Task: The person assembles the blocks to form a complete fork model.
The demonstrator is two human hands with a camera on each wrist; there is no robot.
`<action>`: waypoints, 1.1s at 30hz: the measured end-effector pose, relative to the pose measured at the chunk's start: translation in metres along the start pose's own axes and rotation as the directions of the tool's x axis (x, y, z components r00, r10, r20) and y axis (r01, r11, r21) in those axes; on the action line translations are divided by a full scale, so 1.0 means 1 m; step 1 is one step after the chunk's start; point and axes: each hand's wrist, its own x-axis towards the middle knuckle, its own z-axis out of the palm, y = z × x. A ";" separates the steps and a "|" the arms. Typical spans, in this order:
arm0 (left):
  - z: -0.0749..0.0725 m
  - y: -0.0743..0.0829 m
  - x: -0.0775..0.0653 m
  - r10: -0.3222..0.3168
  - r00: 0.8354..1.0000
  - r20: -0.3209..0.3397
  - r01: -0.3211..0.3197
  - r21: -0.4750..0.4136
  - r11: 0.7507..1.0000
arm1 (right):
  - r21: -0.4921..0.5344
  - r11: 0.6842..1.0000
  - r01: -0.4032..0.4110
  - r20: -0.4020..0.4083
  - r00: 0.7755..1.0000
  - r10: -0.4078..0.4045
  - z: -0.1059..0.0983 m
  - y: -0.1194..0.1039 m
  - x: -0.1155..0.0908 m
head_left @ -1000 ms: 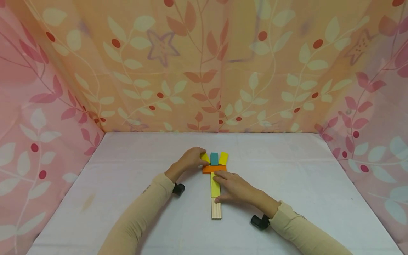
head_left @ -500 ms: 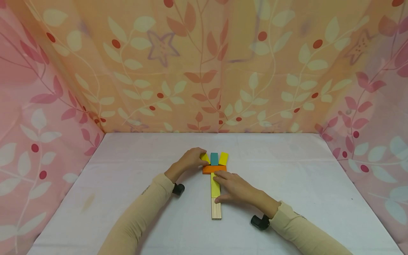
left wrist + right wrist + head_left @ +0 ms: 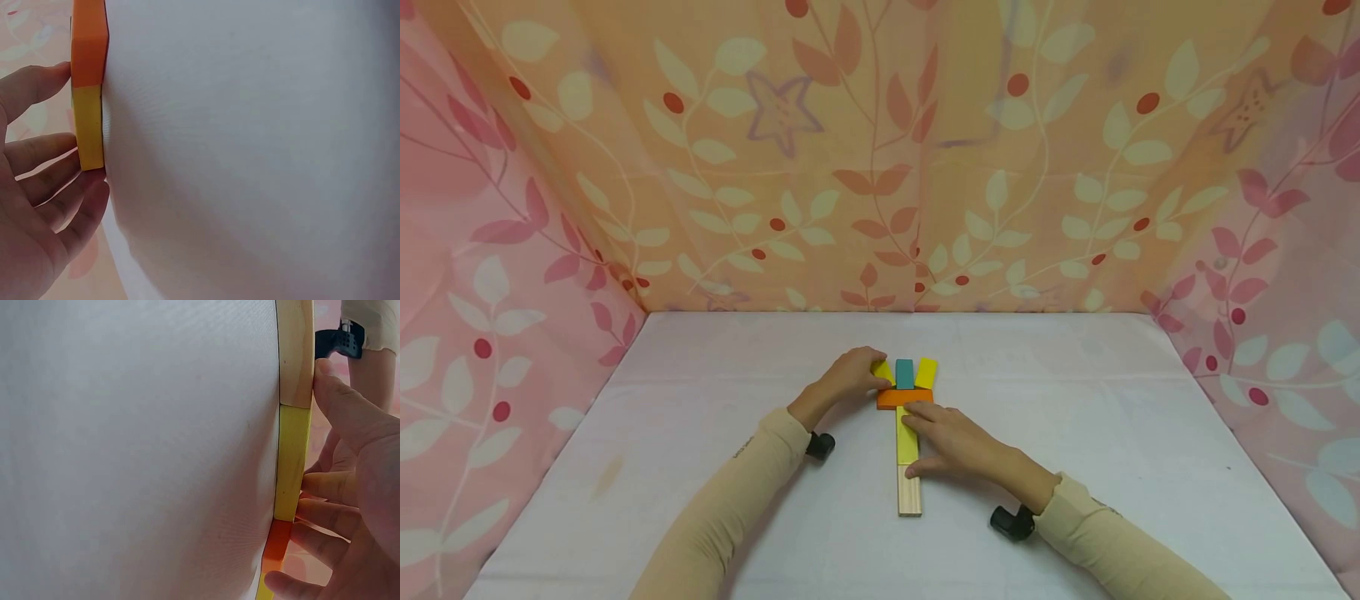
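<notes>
Flat wooden blocks lie joined in a figure on the white tabletop. A natural wood block (image 3: pixel 909 492) and a yellow-green block (image 3: pixel 907 446) form a stem below an orange crosspiece block (image 3: pixel 891 400). Above it sit a teal block (image 3: pixel 904 374), a tilted yellow block (image 3: pixel 927 373) on the right and another yellow block (image 3: pixel 90 128) on the left. My left hand (image 3: pixel 847 375) touches that left yellow block, fingertips at its top and outer end, thumb by the orange block. My right hand (image 3: pixel 966 443) rests its fingertips along the stem and orange block, thumb on the wood block.
White cloth (image 3: pixel 700 533) covers the tabletop around the blocks. Patterned fabric (image 3: pixel 880 167) rises behind and on both sides. Black wrist cameras (image 3: pixel 1013 523) hang below both cuffs, close to the cloth.
</notes>
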 end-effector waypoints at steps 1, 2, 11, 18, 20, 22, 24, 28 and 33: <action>0.000 0.000 0.000 0.001 1.000 0.000 -0.001 -0.001 1.000 | 0.001 1.000 0.000 0.000 1.000 0.000 0.000 0.000 0.000; 0.000 0.000 0.000 0.003 1.000 0.000 -0.003 0.000 1.000 | 0.002 1.000 0.000 0.001 1.000 0.000 0.000 0.000 0.000; 0.002 -0.001 0.001 0.003 1.000 -0.004 -0.003 -0.002 1.000 | 0.008 1.000 -0.018 0.014 1.000 0.018 0.001 0.000 0.000; 0.002 -0.002 0.000 0.006 1.000 -0.007 -0.006 -0.012 1.000 | 0.010 1.000 -0.014 0.013 1.000 0.014 0.001 0.000 0.000; 0.002 -0.003 0.000 0.013 1.000 -0.008 -0.013 -0.009 1.000 | 0.014 1.000 -0.009 0.008 1.000 0.009 0.001 0.000 0.000; 0.002 -0.004 0.000 0.020 1.000 -0.009 -0.020 -0.006 1.000 | 0.017 1.000 -0.010 0.007 1.000 0.010 0.001 0.000 0.001; 0.002 -0.005 0.001 0.025 1.000 -0.009 -0.025 0.000 1.000 | 0.014 1.000 -0.009 0.007 1.000 0.009 0.001 0.000 0.002; 0.001 -0.007 0.001 0.031 1.000 -0.004 -0.031 0.002 1.000 | 0.021 1.000 -0.012 0.012 1.000 0.012 0.001 0.001 0.003; 0.000 -0.008 0.001 0.042 0.999 0.003 -0.042 -0.022 0.999 | 0.029 0.999 -0.015 0.015 1.000 0.015 0.001 0.002 0.003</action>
